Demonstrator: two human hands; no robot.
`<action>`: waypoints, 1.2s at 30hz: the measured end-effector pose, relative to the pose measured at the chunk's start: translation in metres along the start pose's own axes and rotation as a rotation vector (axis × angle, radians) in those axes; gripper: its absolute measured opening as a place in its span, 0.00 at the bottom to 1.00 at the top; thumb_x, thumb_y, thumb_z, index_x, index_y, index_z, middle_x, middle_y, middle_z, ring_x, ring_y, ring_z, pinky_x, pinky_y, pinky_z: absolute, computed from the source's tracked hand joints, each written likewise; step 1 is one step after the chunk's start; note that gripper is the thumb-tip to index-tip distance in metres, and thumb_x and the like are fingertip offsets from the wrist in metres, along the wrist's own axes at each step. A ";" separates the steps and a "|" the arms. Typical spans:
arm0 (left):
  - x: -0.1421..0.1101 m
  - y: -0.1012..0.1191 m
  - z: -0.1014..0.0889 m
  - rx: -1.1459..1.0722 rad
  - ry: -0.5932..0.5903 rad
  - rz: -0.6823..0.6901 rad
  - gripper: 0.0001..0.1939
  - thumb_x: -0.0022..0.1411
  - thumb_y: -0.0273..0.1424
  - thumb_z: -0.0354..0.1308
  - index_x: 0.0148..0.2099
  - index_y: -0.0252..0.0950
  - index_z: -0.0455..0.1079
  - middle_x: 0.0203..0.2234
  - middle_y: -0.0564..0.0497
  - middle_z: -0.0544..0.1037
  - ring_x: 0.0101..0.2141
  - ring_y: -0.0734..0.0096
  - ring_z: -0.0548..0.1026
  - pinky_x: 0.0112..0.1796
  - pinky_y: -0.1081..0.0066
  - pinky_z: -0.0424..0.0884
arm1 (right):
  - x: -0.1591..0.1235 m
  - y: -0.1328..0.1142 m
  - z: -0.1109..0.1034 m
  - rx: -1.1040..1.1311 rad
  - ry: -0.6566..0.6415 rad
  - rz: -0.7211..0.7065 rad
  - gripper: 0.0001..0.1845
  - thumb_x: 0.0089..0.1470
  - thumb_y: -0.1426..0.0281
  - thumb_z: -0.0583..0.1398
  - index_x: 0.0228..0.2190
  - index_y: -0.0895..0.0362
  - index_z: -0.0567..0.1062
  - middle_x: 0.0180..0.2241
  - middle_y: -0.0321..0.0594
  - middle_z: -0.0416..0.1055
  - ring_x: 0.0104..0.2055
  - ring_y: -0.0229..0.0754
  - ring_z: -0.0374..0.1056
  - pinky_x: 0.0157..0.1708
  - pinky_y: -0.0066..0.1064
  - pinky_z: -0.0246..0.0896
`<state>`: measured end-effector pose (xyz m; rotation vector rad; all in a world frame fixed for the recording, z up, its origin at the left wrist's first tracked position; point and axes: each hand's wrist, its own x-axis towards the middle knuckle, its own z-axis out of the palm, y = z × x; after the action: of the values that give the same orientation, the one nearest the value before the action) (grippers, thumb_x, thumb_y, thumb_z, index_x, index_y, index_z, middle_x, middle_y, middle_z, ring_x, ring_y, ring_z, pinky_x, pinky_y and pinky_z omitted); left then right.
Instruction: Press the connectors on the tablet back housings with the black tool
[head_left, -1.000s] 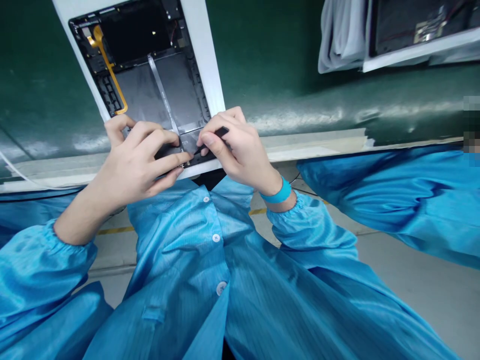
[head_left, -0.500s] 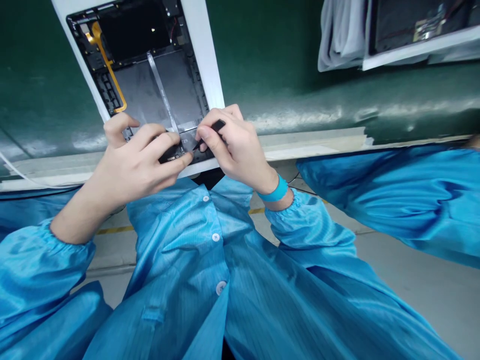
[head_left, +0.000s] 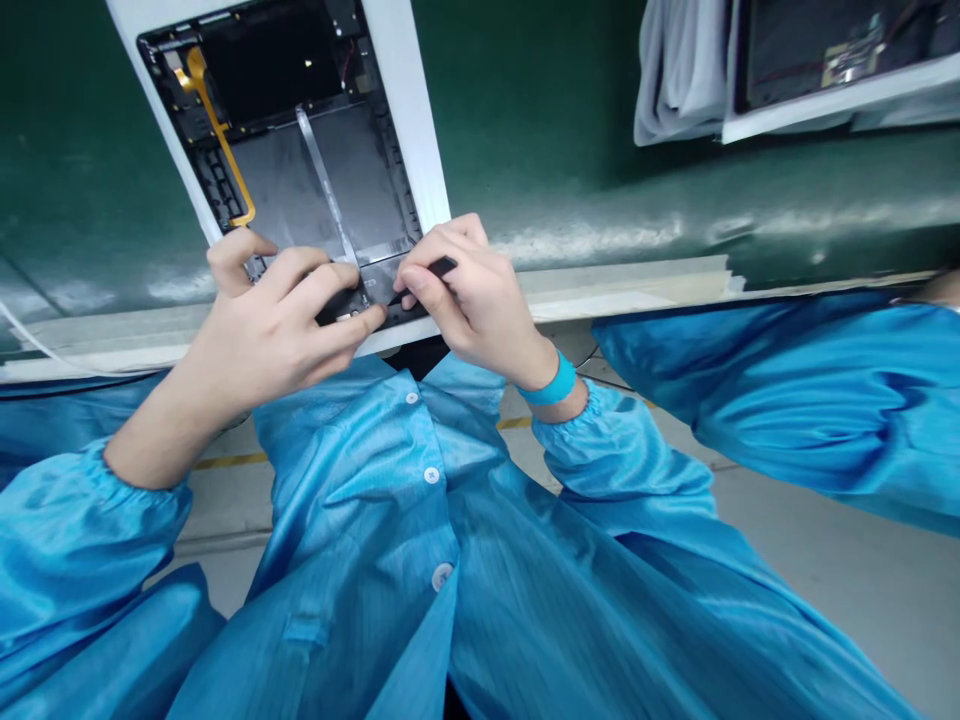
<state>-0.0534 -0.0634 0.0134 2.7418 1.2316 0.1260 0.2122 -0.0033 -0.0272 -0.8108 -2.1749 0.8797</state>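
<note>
Two hands: your left hand point(head_left: 277, 315) fingers spread, tips on device point(head_left: 281, 180); your right hand point(head_left: 472, 300) pinches tool point(head_left: 442, 266).
Device: upper left of frame, insides exposed.
Tool tip: beside your left fingertip; likely fine work at the lower edge, calling for steady fingers.
Tool angle: flatter than half a second ago.

Your left hand point(head_left: 277, 315) and right hand point(head_left: 469, 295) bar the opened device point(head_left: 281, 190) at its near end; rightward, the bench point(head_left: 540, 150) gives you passage along its near edge, short of pale wrapping point(head_left: 682, 70) and another device point(head_left: 795, 50).
</note>
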 end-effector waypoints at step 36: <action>0.017 -0.002 0.002 -0.131 0.063 -0.022 0.20 0.83 0.43 0.54 0.69 0.47 0.77 0.51 0.45 0.81 0.57 0.43 0.83 0.65 0.24 0.67 | -0.001 0.000 -0.016 0.028 0.106 0.233 0.31 0.82 0.47 0.45 0.40 0.51 0.78 0.35 0.36 0.77 0.49 0.45 0.77 0.68 0.51 0.69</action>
<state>-0.0435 -0.0490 0.0114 2.6304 1.2218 0.2831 0.2245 0.0019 -0.0180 -1.0874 -1.9989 0.9558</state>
